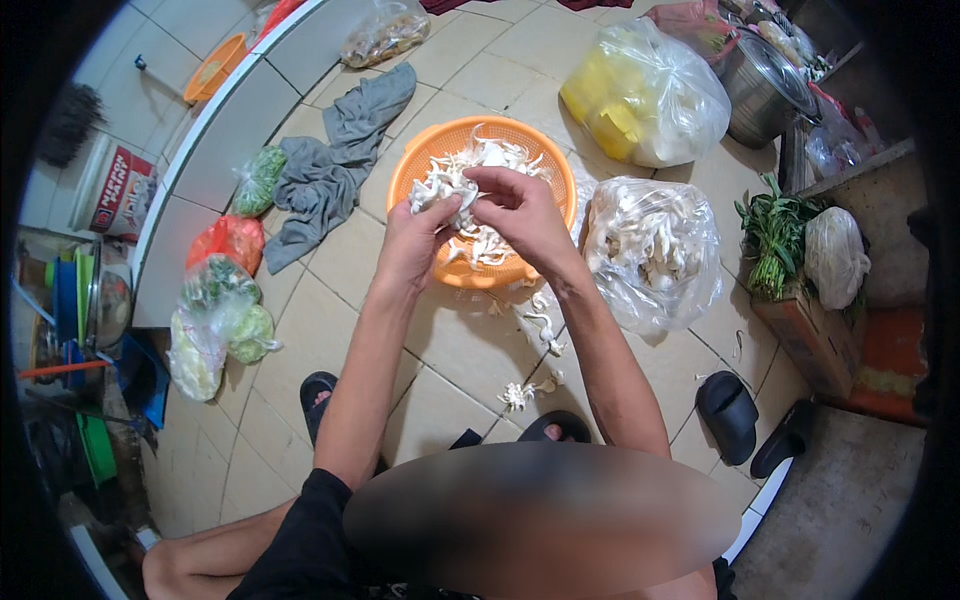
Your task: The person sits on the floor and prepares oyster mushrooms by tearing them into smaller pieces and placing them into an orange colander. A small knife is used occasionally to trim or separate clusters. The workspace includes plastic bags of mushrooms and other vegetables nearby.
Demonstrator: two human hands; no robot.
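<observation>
My left hand [409,244] pinches a cluster of pale mushrooms [444,189], probably oyster mushrooms, between thumb and fingers. It is over an orange plastic colander [396,176] on the tiled floor. My right hand [529,217] is beside the cluster, fingers curled towards it; whether its fingertips grip a piece is hard to make out. Torn white mushroom pieces [487,247] lie in the colander, partly hidden by both hands. To the right, a clear plastic bag [652,247] is full of more mushrooms. Trimmed scraps [517,394] are scattered on the tiles near my feet.
A grey cloth [322,165] lies left of the colander, near bagged vegetables [221,315]. Beyond sits a large bag with yellow contents [637,97], beside a metal pot [761,86]. At right are leafy greens [776,240] on a cardboard box [802,330], and loose black slippers [727,416].
</observation>
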